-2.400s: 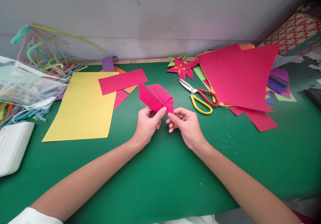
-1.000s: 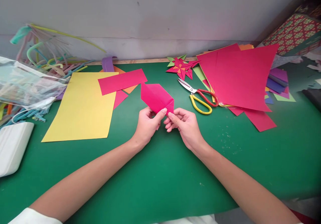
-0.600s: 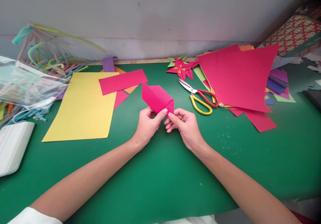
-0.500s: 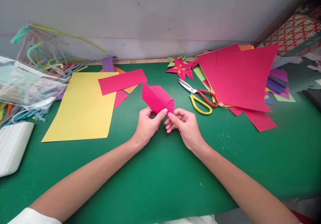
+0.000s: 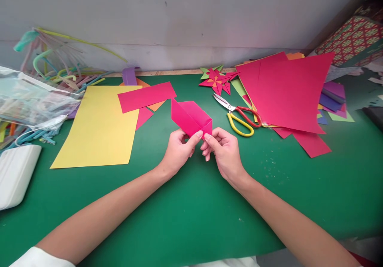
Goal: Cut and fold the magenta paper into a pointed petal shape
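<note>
A folded piece of pink-red paper is held up above the green table, with creases and pointed corners showing. My left hand pinches its lower edge, the thumb lying on the front face. Close beside it, my right hand grips the lower right corner between thumb and fingers. The fingertips behind the paper are partly hidden. Beyond the hands lie folded paper stars in red, green and orange. Scissors with one red and one yellow handle rest to the right, blades partly apart.
A yellow sheet and a red paper strip lie on the left of the green table. Large red sheets are stacked at the right. Pipe cleaners, a plastic bag and a white device occupy the far left.
Both hands and the folded paper have shifted slightly to the right. The paper's front face now shows a little wider. My grip looks the same.
</note>
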{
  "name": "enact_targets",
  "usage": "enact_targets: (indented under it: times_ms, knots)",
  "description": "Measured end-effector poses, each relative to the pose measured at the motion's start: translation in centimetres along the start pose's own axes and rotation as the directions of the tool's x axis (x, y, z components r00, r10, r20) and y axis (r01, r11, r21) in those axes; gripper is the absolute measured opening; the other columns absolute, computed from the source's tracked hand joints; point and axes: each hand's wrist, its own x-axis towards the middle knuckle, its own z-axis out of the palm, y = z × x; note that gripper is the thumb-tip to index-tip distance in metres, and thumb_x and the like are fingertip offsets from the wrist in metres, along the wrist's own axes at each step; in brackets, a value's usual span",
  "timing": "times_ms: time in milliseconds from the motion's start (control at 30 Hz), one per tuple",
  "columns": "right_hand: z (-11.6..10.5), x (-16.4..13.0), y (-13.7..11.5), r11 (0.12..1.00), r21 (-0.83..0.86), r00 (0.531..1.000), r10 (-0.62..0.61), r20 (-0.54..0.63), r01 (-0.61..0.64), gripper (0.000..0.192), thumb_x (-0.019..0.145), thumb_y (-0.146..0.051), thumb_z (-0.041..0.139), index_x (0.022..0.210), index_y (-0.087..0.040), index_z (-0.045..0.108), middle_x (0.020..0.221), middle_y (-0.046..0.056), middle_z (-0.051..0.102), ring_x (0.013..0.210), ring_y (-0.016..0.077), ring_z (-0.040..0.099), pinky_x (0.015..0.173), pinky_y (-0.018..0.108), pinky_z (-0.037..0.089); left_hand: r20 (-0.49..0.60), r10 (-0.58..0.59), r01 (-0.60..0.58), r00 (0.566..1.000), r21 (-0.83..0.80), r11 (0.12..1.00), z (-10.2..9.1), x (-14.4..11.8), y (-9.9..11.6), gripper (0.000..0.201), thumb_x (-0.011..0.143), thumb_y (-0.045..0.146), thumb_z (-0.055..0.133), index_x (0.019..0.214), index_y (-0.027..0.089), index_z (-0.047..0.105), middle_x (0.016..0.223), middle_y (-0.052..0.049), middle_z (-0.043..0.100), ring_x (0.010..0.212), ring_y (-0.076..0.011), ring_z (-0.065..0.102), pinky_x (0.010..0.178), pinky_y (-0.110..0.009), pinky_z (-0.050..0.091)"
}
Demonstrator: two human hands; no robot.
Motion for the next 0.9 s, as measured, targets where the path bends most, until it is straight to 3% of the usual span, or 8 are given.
enact_targets:
  times_ms: [267,433,600,900]
  knots:
    - [-0.6,0.4,-0.6,1.000,-0.020,0.995,0.000,0.099,0.002,0.015,0.091,-0.036,0.078,0.091,-0.022,0.072,0.078,0.000,0.069,0.063,0.0142,0.060,0.051,0.025,0.052,0.091,-0.019,0.016,0.996,0.035,0.999,-0.7,0.7,0.2,0.040,0.090,0.050,0.077,0.072,0.016,0.064,0.056,0.003,0.055,0.044,-0.0079,0.042,0.043,-0.024,0.034]
    - [-0.7,0.6,-1.0,0.998,-0.058,0.996,-0.014,0.085,0.019,0.018,0.088,-0.039,0.081,0.090,-0.022,0.073,0.081,0.000,0.064,0.071,0.0157,0.056,0.055,0.026,0.050,0.114,-0.002,-0.003,0.994,0.048,0.999,-1.0,1.1,0.3,0.039,0.089,0.051,0.077,0.074,0.016,0.068,0.052,0.004,0.051,0.045,-0.0084,0.041,0.045,-0.024,0.033]
    - [-0.7,0.8,-0.8,0.998,0.050,0.996,0.027,0.083,-0.031,0.019,0.086,-0.038,0.084,0.091,-0.023,0.074,0.086,0.000,0.067,0.074,0.0155,0.057,0.063,0.027,0.052,0.144,-0.009,0.001,0.990,0.054,0.999,-0.8,0.9,0.4,0.037,0.088,0.052,0.078,0.079,0.016,0.073,0.053,0.003,0.054,0.045,-0.0089,0.041,0.045,-0.024,0.033]
    - [-0.4,0.4,0.1,0.979,0.191,0.998,0.061,0.035,-0.067,0.019,0.084,-0.035,0.087,0.087,-0.024,0.072,0.090,0.000,0.069,0.081,0.0145,0.062,0.073,0.025,0.052,0.128,-0.082,0.087,0.988,-0.037,0.995,-0.3,0.8,0.2,0.040,0.085,0.051,0.081,0.073,0.017,0.063,0.057,0.004,0.052,0.047,-0.0073,0.040,0.043,-0.022,0.031]
